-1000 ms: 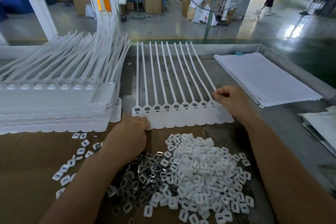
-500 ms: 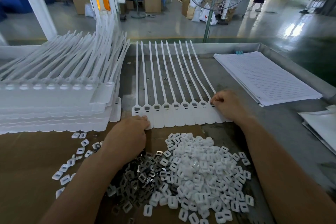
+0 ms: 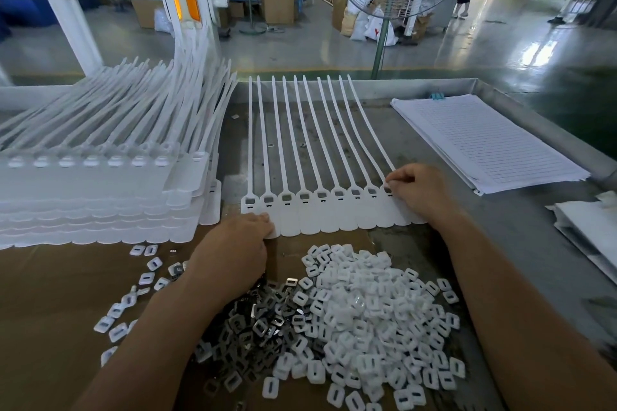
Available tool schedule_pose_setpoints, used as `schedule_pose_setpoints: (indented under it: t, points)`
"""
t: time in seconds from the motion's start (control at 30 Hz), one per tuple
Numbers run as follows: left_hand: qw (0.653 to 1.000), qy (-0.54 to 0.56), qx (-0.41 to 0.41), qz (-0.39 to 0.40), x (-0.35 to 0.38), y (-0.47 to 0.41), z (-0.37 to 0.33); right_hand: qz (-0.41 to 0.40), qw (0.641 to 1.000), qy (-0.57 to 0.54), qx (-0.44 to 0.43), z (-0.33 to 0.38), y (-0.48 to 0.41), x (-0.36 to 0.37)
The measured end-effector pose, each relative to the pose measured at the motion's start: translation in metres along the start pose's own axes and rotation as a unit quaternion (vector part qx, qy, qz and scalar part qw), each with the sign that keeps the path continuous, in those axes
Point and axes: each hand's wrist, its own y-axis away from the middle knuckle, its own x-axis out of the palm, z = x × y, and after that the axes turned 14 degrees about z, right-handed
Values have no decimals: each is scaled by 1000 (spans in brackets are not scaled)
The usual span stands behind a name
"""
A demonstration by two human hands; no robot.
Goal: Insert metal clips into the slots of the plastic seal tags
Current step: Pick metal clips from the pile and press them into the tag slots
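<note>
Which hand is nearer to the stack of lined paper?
Right. The right hand pinches at the right end of the tag strip, just left of the lined paper. The left hand holds the strip's far left end, well away.

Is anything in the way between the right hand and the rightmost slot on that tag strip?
Nothing visible. The right hand has its fingertips at the rightmost slot of the tag strip; the paper stack lies off to its right. Whether the fingers hold anything is hidden.
</note>
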Motion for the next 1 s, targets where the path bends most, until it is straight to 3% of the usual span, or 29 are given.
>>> schedule_pose_setpoints:
  t: [0.2,0.4,0.53,0.7,1.0]
  points:
    - [1000,-2,-1,-3,1,-1,1,40,996,21,-83,42,23,-3]
    - [1000,-1,-6,-2,1,-1,1,263,946,71,-175,99,71,13]
    - [1000,-11,-1,-16,2,-2,1,338,904,149,-217,118,93,32]
    - [999,-16,15,-36,3,-2,3,341,880,239,-228,125,102,51]
    - [999,-17,19,-39,3,-3,3,304,884,296,-197,123,102,68]
